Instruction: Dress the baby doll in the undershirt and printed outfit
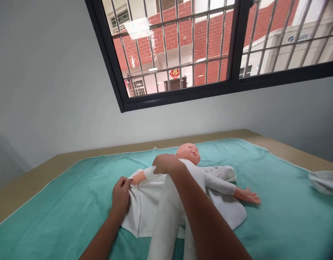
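Note:
A baby doll (192, 173) with a white cloth body lies on its back, its head toward the wall. Beneath it a white baby shirt (150, 213) is spread out. At the shirt's left edge, my left hand (121, 195) pinches the sleeve cloth, close to the doll's hand (138, 178), which is partly inside the sleeve. My right hand (166, 164) is closed around the doll's upper arm on that same side, near the shoulder. The doll's other arm (223, 186) stretches out to the right, outside the shirt.
A green sheet (82, 198) covers most of the table (101, 151). At the far right lies a white bundled cloth (325, 181). The wall (161, 126) with a barred window (177, 47) rises behind the table.

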A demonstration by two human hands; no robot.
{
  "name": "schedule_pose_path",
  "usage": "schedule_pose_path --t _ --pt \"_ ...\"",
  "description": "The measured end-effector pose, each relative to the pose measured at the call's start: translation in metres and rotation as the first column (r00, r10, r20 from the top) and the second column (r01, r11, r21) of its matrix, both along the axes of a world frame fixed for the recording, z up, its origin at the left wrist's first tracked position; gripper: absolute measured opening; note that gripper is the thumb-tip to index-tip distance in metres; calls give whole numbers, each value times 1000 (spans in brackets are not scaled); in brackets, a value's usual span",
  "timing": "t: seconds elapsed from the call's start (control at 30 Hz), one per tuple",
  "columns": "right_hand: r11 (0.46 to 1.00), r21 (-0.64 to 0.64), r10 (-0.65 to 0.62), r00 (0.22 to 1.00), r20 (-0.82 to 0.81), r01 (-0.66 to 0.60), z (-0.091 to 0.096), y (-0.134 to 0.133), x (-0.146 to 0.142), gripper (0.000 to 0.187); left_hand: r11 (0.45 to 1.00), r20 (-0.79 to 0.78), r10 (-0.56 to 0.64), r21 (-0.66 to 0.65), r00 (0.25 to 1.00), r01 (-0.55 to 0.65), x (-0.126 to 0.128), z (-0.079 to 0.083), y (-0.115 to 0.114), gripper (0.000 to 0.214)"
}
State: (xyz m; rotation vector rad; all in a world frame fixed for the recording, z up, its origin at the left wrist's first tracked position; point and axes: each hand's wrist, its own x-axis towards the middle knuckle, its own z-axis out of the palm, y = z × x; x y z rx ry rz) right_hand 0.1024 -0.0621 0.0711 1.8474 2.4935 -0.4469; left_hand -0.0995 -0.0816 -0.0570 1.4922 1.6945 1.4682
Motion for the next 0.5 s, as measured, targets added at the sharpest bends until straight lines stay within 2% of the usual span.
schedule_pose_path --t 0.17,0.37,0.5 --pt "998 54 -41 997 71 37 -10 2 -16 19 998 -171 57 32 984 -52 2 -1 -4 25" --pt "998 55 -17 993 117 11 -10 -2 -17 21 1000 75 23 3 997 -23 2 3 -6 29" --pt "1000 24 -5 994 112 2 -4 -4 -14 15 1000 105 -12 29 994 9 1 6 -8 30"
